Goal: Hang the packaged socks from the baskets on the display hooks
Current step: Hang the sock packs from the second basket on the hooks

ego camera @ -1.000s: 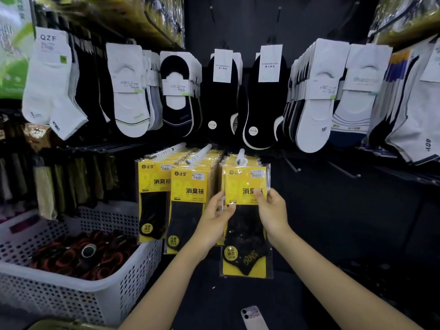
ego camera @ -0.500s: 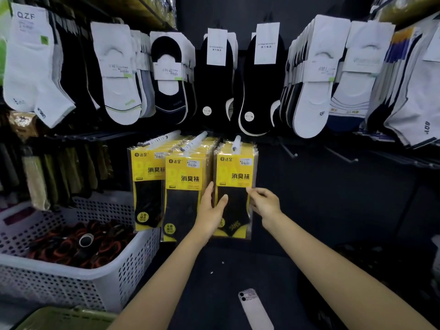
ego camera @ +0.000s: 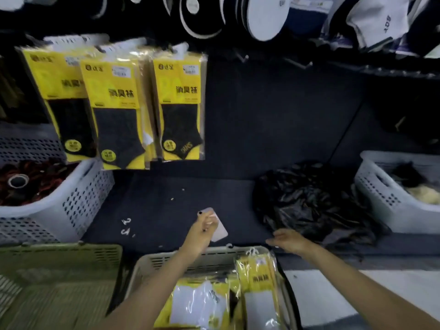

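Three stacks of yellow sock packs hang on display hooks at upper left, the rightmost stack (ego camera: 179, 108) showing a black sock. Below, a beige basket (ego camera: 190, 259) holds more yellow sock packs (ego camera: 256, 289), some with white socks. My left hand (ego camera: 202, 231) hovers over the basket's far rim with loosely curled fingers, holding nothing that I can see. A little to the right, my right hand (ego camera: 287, 239) is stretched out flat and empty above the shelf edge. The view is motion-blurred.
A phone (ego camera: 217, 228) lies on the dark shelf behind my left hand. A white basket (ego camera: 78, 201) of dark red items stands at left, a green basket (ego camera: 59, 275) below it. A crumpled black plastic bag (ego camera: 314, 201) and another white basket (ego camera: 390, 206) sit at right.
Both hands have let go of the hung pack and dropped from the hooks to the basket below. The camera has tilted down, bringing the basket of packs into view.
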